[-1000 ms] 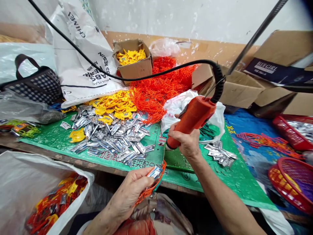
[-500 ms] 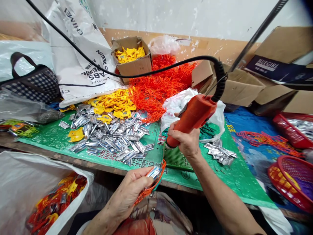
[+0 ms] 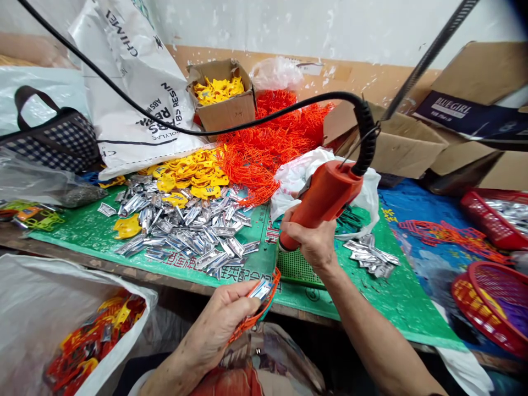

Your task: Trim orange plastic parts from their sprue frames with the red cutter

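My right hand (image 3: 314, 237) is wrapped round a red electric screwdriver (image 3: 324, 198), which hangs from a black coiled cable (image 3: 366, 140). The tool tilts down to the left over a green mesh basket (image 3: 301, 269). Low in front of my body, my left hand (image 3: 231, 313) pinches an orange plastic frame (image 3: 270, 300) with a shiny metal plate (image 3: 261, 290) against it. The fingers hide part of both pieces. Beyond the left hand lies a spread pile of metal plates (image 3: 193, 231), with yellow plastic pieces (image 3: 193, 170) behind it.
Orange plastic frames (image 3: 264, 148) are heaped at the back. A cardboard box (image 3: 225, 113) holds yellow pieces. At lower left, a white sack (image 3: 136, 330) contains mixed orange and yellow parts. Red baskets (image 3: 474, 291) stand on the right. A black cable (image 3: 165, 118) crosses above the table.
The screwdriver and my right hand have shifted very slightly down and left. My left hand keeps its hold on the orange frame and metal plate.
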The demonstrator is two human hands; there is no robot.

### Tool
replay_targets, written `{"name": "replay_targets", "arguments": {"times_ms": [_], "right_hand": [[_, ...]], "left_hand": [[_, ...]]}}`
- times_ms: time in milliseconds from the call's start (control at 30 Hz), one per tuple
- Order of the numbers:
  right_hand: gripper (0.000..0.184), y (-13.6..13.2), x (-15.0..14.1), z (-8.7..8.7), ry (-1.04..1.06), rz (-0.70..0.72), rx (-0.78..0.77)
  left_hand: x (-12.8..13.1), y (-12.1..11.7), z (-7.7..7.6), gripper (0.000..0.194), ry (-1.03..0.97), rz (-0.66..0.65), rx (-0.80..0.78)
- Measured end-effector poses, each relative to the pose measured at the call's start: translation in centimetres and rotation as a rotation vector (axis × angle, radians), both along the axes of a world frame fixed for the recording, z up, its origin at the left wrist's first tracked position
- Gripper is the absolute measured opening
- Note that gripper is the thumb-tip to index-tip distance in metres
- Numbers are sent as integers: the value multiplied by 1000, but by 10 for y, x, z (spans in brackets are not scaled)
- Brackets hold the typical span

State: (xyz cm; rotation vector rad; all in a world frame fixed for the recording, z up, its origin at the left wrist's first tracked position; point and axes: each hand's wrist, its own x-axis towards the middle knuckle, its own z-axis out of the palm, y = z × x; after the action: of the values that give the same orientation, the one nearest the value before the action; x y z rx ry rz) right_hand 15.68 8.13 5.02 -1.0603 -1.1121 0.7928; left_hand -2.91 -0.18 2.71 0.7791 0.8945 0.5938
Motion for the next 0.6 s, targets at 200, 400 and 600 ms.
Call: {"name": "replay_targets", "arguments": {"times_ms": [200,400,600], "right_hand": [[9,5,8,-8,57,-41,18],[11,5,19,-4,81,-96,23],[12,9,21,-12,70,-104,18]], "left_hand": [[1,-1,-3,19,19,-17,28],[1,0,-1,20,64,-12,22],[2,0,-2,19,61,-12,12]]}}
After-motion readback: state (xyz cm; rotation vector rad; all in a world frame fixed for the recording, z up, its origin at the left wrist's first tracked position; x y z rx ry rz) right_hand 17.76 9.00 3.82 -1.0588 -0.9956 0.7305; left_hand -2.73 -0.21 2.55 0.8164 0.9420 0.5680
